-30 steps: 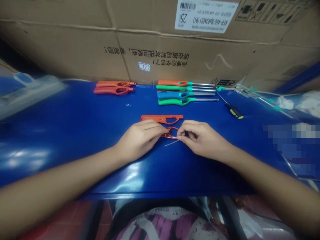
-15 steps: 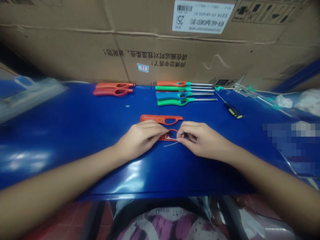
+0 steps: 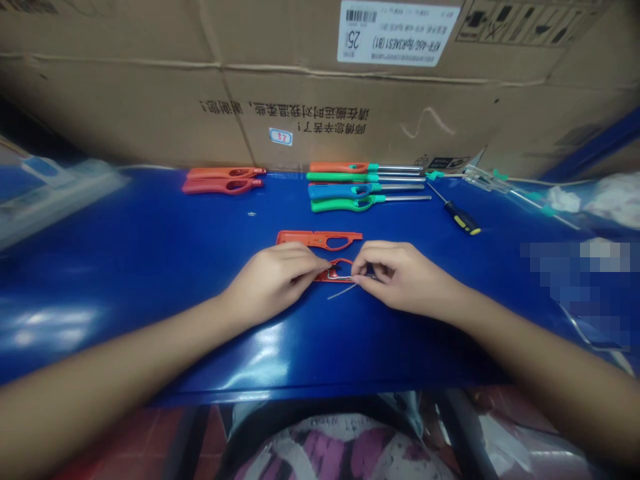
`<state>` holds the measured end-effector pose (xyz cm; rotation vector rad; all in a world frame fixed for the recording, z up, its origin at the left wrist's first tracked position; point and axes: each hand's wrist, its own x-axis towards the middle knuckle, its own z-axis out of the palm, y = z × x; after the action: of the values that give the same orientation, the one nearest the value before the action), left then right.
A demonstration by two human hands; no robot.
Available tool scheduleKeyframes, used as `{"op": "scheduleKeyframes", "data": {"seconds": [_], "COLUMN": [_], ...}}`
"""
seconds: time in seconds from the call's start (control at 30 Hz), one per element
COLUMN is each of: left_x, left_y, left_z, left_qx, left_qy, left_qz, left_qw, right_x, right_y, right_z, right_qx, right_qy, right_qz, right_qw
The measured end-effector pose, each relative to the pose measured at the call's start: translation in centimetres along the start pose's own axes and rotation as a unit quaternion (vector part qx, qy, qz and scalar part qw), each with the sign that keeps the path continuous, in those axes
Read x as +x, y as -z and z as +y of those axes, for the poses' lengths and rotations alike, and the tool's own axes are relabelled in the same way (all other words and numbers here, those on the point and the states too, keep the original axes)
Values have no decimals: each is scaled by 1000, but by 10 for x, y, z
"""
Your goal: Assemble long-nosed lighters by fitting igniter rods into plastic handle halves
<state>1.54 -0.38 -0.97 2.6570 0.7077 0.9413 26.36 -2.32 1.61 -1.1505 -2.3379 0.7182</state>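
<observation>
An orange-red lighter shell half [image 3: 343,261] with a trigger loop lies on the table between my hands. My left hand [image 3: 275,275] is closed over its left part, fingertips pinched at the loop's left edge. With thumb and index finger together, my right hand [image 3: 395,272] pinches a thin pale wire [image 3: 343,277] at the shell's right end. That wire runs along the shell toward my left fingertips. A second thin strand [image 3: 341,292] sticks out below my right fingers. Just beyond lies the matching shell half [image 3: 310,237], partly behind my left hand.
Assembled lighters [image 3: 345,205] with metal tubes lie at the back, two red handles [image 3: 220,187] to their left. A screwdriver [image 3: 463,219] and clear plastic packaging [image 3: 515,190] are on the right. A large cardboard box [image 3: 150,107] walls off the far edge of the blue table [image 3: 165,253].
The view has shifted slightly. Both hands keep their pinches at the shell half, with only tiny finger movement. The loose strand below my right fingers tilts a little further down.
</observation>
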Motion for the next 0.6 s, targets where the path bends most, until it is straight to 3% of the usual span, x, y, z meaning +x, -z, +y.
{"op": "scheduleKeyframes", "data": {"seconds": [0.13,0.43,0.6], "left_x": [-3,-1,-1], "left_y": [6,26,27], "left_z": [-2,5,8], "left_qx": [15,54,74], "left_qy": [-1,-61,-75], "left_qz": [-52,-160,-177], "left_qw": [999,984,979], "right_x": [-1,-1,-2], "right_y": [1,0,3], "right_z": [0,0,0], "right_qx": [-8,5,3], "right_qy": [17,-34,-9], "right_qz": [-6,-4,-17], "right_qw": [1000,999,1000]}}
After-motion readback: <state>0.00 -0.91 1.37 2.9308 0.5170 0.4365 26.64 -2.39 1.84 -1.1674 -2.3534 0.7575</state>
